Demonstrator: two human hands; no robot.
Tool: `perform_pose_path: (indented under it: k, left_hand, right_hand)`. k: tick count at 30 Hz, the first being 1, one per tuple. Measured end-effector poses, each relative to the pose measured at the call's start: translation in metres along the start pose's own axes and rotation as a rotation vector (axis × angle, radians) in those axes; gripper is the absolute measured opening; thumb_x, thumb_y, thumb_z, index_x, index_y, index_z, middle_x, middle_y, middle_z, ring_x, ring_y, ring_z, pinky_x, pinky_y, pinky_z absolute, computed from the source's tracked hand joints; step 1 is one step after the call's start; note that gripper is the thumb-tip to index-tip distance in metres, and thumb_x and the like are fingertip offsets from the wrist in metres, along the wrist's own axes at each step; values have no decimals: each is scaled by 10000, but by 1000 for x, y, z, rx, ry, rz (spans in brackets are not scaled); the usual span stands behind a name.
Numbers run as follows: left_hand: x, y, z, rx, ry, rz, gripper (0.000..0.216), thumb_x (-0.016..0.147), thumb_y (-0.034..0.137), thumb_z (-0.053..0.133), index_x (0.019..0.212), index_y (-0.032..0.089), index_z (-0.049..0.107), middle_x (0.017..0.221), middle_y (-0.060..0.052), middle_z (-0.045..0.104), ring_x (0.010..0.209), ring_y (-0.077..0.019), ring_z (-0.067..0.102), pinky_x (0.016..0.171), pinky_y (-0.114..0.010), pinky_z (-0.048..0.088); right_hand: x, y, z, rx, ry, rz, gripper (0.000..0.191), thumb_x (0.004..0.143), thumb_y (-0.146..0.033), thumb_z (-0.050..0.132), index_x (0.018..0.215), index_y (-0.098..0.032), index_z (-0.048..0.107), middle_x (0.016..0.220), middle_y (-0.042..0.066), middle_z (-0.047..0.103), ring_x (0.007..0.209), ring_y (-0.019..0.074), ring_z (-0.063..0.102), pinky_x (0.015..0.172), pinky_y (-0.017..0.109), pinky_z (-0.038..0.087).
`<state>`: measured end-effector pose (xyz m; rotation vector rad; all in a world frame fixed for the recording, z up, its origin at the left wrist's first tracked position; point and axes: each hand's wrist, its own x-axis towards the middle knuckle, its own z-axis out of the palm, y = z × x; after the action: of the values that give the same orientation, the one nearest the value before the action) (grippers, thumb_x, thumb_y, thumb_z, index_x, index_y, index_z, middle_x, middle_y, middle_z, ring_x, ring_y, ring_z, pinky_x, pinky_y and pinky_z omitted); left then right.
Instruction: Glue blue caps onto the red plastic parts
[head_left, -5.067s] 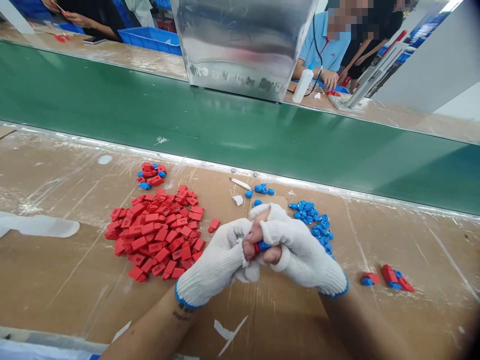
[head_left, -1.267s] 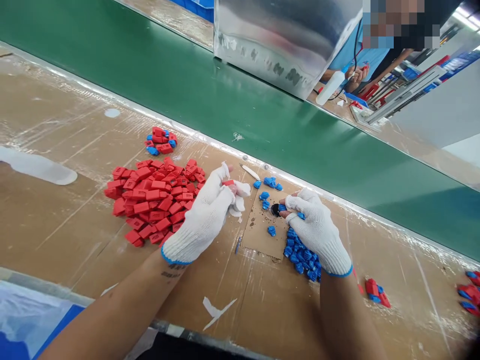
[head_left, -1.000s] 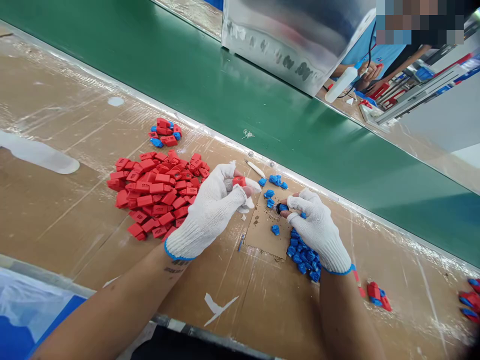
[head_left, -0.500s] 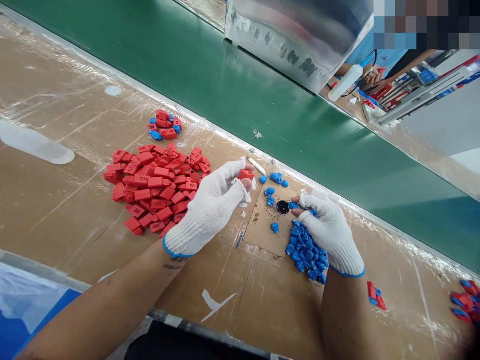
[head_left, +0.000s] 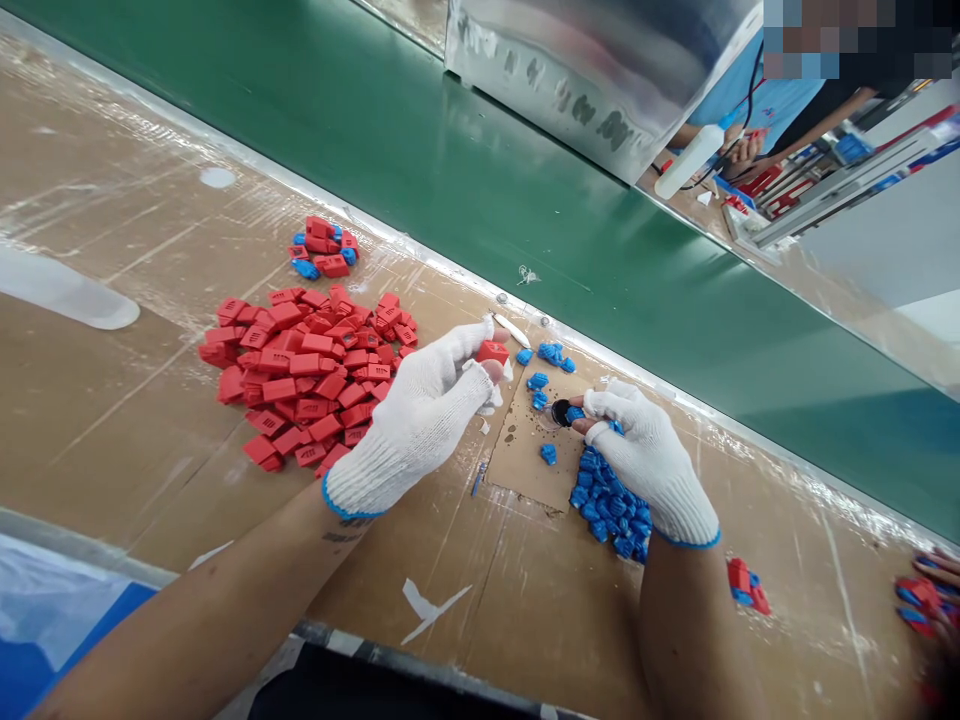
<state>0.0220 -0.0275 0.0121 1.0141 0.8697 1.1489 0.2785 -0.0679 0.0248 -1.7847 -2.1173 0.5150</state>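
Observation:
My left hand, in a white fingerless glove, pinches a small red plastic piece at its fingertips, raised above the table beside the big pile of red pieces. In the same kind of glove, my right hand rests over the pile of blue pieces. Its fingertips pinch a blue piece right by a small black round thing on a cardboard patch.
A green conveyor belt runs along the far side of the brown taped table. A shiny metal box stands beyond it. Small red-and-blue groups lie at back left and right. Another person's hand reaches in at far right.
My right hand drew back from the black round thing half a second ago and is at it again with a blue piece. My left hand keeps the red piece raised.

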Motion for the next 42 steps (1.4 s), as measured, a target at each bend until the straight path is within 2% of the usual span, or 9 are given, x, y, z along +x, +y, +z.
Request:
perform_pose_path:
  k: [5,8,13,16,24,27,32,37,42]
  left_hand:
    - [-1,1,2,12,5,5,310,904,212,737,1204,132,727,890,-35,723,729,-122,621,691,-257,557]
    - [-2,-3,3,-18,-14,5,254,860,193,784,1104,153,723,914,-43,742,786,-148,667,704,-267,569]
    - [-10,-4,9,18,-119,3,141,870,191,782,997,164,725,933,-50,759,816,-156,682,768,-290,581]
    - [-17,1,16,54,-227,-26,92,873,189,751,959,161,738,870,-43,740,757,-145,645,723,-278,557]
    - [-24,-1,14,152,-441,-8,114,917,250,687,869,166,746,792,-43,685,733,-165,583,679,-277,509]
    - [-24,-2,12,199,-459,2,129,921,270,688,904,168,765,805,-47,704,759,-180,603,714,-289,516]
    - [-26,3,13,270,-480,-62,134,917,251,666,899,174,774,769,-32,699,695,-160,585,664,-268,492]
    - [-29,0,11,277,-457,-139,230,941,392,700,846,185,729,670,-17,633,602,-144,526,577,-253,442]
    - [-30,-4,7,280,-389,-222,343,902,552,775,893,212,728,680,-19,628,609,-150,503,555,-256,403]
  right_hand:
    - [2,-1,0,8,-3,4,272,902,-181,553,692,-231,388,740,-15,427,782,197,465,712,338,346]
    - [1,1,-2,34,19,11,218,900,-204,585,703,-231,495,774,-3,521,810,206,527,736,357,396]
    - [-12,-12,-5,288,358,7,20,884,-279,695,883,-260,688,899,20,672,861,229,623,770,406,507]
    - [-20,-34,-3,460,476,-94,95,888,-294,730,982,-298,719,893,18,666,856,234,635,799,437,553]
    - [-16,-60,0,563,299,-300,18,941,-284,759,926,-292,752,1047,23,780,950,225,749,829,398,638]
    - [-15,-61,3,592,247,-273,86,934,-271,757,853,-266,727,980,27,778,907,222,752,811,393,649]
    - [-17,-62,8,604,132,-232,228,1008,-131,515,897,-265,664,883,12,722,816,196,708,665,335,612]
    - [-17,-57,-1,470,35,-311,219,905,-28,611,867,-239,660,952,-5,656,917,167,633,843,315,575]
    - [-12,-54,-5,470,57,-424,206,941,-52,551,944,-229,656,910,-16,642,936,157,605,853,281,551]
